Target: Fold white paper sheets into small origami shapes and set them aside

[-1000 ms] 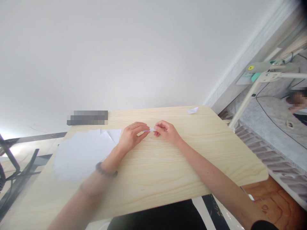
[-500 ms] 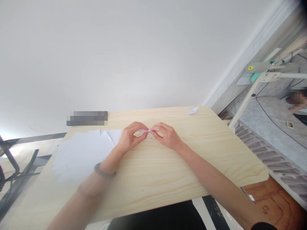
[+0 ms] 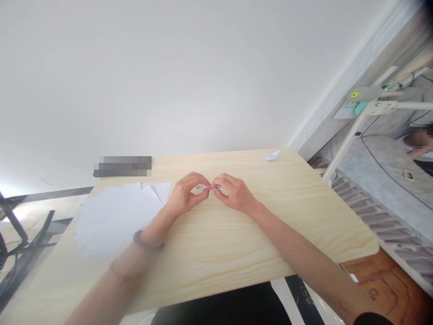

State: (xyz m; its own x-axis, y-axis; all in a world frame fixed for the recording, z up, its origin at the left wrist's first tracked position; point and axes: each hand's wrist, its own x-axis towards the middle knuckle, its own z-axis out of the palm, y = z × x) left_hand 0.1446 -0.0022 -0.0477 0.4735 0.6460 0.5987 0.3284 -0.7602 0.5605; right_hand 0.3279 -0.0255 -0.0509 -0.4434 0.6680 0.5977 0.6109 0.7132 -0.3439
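Between my two hands is a small folded piece of white paper [image 3: 203, 187], seen nearly edge-on above the middle of the table. My left hand [image 3: 187, 193] pinches it from the left with thumb and fingers. From the right, my right hand [image 3: 233, 192] pinches the same paper, fingertips close to those of the left. Most of the paper is hidden by my fingers. A pile of white paper sheets [image 3: 111, 216] lies left of my left hand. Near the far right corner sits another small folded white paper [image 3: 272, 155].
The light wooden table [image 3: 297, 216] stands against a white wall [image 3: 189, 81]. At its far left edge lies a dark, blurred-out object [image 3: 123, 167]. A white metal frame [image 3: 350, 144] stands off the right side, with a grey sofa [image 3: 392, 158] and a person [image 3: 417, 140] beyond.
Both hands stay in nearly the same place on the paper. The fingers of my right hand have shifted slightly, and a little more of the paper shows there.
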